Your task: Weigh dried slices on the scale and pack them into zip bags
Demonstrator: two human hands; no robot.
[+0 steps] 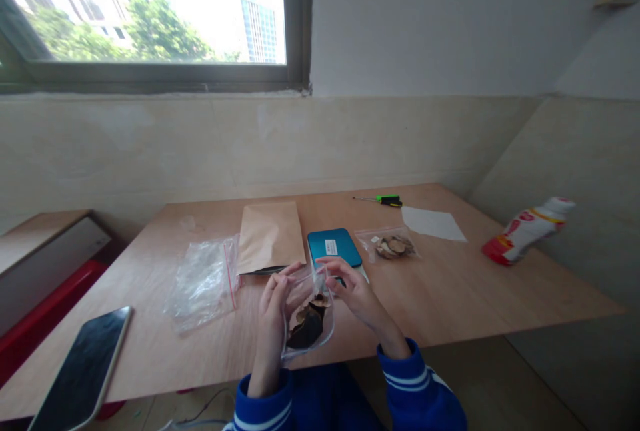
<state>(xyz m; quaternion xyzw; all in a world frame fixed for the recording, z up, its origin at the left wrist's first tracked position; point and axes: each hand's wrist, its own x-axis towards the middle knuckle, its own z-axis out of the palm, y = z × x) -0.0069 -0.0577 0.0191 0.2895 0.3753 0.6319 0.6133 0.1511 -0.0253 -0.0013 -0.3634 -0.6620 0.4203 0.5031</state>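
A clear zip bag (327,328) with dark brown dried pieces (307,324) inside hangs tilted over the table's front edge. My left hand (275,298) grips its left side, and my right hand (353,288) pinches the bag near its top right. Just beyond the hands lies a flat blue box (335,244) with a white label, partly covered by my right fingers. A brown kraft paper bag (270,234) rests behind my left hand. To the right, another clear bag (393,244) holds pale dried slices.
On the left lie an empty-looking clear plastic bag (203,284) and a phone (83,368). A green-and-black screwdriver (387,200) and white paper (434,223) are at the back right. A red-and-white bottle (525,231) stands near the right edge of the wooden table (450,304).
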